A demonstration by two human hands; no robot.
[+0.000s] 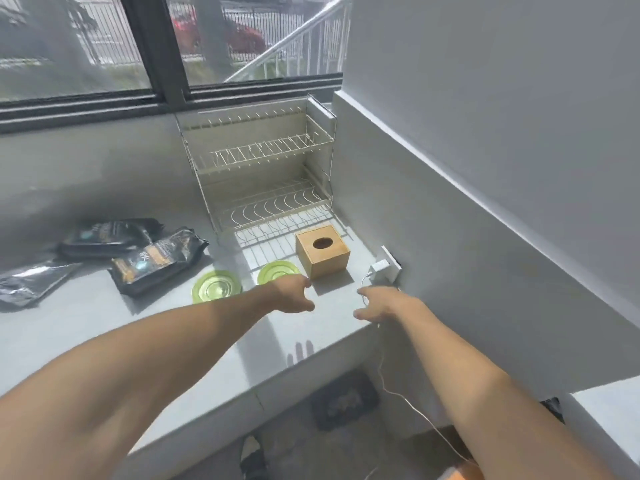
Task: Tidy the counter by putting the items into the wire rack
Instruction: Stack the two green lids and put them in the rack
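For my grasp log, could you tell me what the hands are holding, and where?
Nothing: the left hand and right hand are open, reaching toward the wooden box.

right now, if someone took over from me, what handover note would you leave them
Left hand: empty, fingers loosely curled, beside the near green plate.
Right hand: empty, open, near the white charger cable.
Wooden tissue box, both green plates (second one) and the dark snack bags all lie on the counter.
Wire rack: empty on both tiers.
Done: nothing.
Left: everything; the hands flank the box, probably first.
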